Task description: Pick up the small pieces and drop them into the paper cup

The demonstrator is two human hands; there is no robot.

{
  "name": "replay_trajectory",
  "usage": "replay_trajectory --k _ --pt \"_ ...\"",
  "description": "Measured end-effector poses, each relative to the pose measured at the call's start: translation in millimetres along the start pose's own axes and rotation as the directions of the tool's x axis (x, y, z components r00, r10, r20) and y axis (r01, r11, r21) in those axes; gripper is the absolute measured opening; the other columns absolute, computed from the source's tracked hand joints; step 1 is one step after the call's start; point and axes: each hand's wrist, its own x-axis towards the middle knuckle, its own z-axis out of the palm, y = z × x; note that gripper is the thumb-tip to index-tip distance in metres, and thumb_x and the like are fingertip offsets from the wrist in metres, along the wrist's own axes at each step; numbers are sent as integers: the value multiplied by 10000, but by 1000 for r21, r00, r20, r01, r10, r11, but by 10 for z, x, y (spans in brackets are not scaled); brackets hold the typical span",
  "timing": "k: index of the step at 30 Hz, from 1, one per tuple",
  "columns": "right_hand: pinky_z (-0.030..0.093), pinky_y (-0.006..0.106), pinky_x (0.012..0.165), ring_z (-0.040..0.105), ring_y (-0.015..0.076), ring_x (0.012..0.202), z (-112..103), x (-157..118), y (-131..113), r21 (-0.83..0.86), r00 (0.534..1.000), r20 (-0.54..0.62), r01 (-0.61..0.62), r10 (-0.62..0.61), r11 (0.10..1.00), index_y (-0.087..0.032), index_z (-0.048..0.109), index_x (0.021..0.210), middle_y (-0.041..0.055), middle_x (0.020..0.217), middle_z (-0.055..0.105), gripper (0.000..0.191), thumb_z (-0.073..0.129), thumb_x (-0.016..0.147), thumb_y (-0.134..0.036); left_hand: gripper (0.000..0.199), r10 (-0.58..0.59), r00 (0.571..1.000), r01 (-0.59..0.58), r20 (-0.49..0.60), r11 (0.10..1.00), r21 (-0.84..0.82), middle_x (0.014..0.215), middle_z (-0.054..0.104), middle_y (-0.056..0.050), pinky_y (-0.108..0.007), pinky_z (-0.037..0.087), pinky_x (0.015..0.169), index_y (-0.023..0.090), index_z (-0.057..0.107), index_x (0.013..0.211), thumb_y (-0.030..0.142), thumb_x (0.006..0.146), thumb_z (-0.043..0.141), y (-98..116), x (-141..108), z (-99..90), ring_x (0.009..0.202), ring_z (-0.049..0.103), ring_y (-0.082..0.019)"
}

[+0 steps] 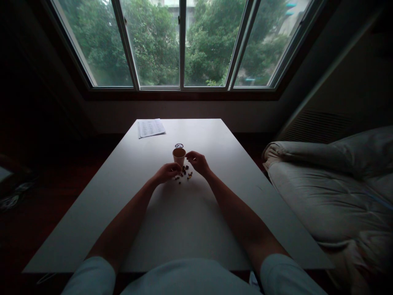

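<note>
Over my feed I make out a pale grey-blue shirt (187, 279), its plain front rounded at the bottom edge. The left sleeve (92, 276) and the right sleeve (287, 273) match its colour, both short and loose. Below them, the slim forearms (129, 223) are bare, down to the left grip (167, 172) and right grip (199, 161).

Dim light — wide window (182, 45), padded sofa (331, 192), dark reddish floor (69, 176)
</note>
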Motion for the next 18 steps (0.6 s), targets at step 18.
replay_trajectory --k 18 --pt "510 257 599 649 140 700 11 46 -123 516 982 0 -163 191 841 -183 651 1003 47 913 719 298 557 742 -291 186 -90 977 57 -195 984 -171 825 682 -48 -248 451 651 132 656 893 258 756 653 -6 45 26 705 596 -125"
